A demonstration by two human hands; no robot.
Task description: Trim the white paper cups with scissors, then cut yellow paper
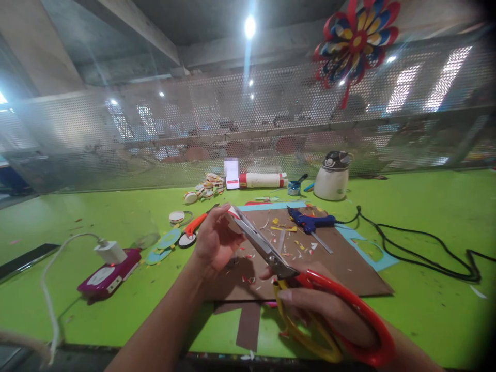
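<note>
My right hand is wrapped round the handles of a pair of scissors, one loop red and the other yellow. The blades slant up and left toward a small white and red paper piece. My left hand pinches that piece at the blade tips; the fingers partly hide its shape. Under both hands lies a brown board strewn with red, white and yellow paper scraps. A blue glue gun rests on the board's far right part.
A purple power strip with a white charger stands left. Light blue paper discs, an orange-handled cutter and a tape roll lie nearby. Behind are a phone, a white jug and a mesh screen. A black cord loops at right.
</note>
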